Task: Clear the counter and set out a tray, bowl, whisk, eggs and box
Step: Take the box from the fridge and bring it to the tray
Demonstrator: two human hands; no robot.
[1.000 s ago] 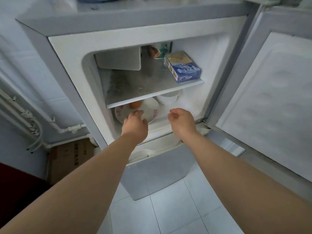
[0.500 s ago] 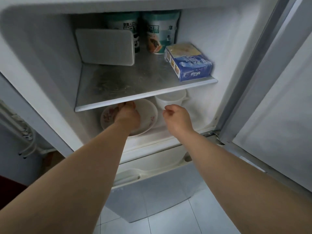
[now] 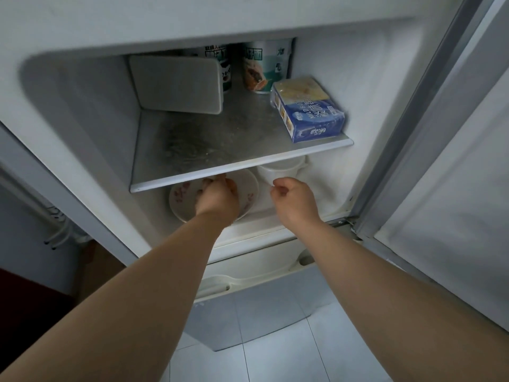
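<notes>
The fridge is open in front of me. Under the metal shelf (image 3: 220, 150) stands a white bowl with pink flower marks (image 3: 179, 199). My left hand (image 3: 217, 199) reaches into it, fingers curled down over a brown egg (image 3: 233, 188) that is mostly hidden. My right hand (image 3: 294, 199) hovers beside it as a loose fist with nothing in it, just in front of a white cup (image 3: 281, 169). A blue and yellow box (image 3: 314, 117) lies on the shelf at the right front corner.
At the back of the shelf stand two printed tubs (image 3: 264, 67) and a flat white container (image 3: 176, 84) leaning upright. The fridge door (image 3: 454, 188) hangs open on the right. The lower door (image 3: 248, 312) is shut, with pale floor tiles below.
My view has moved closer to the fridge. My left hand has gone from the bowl's near rim down into the bowl, over the egg. My right hand has stayed a loose fist beside it.
</notes>
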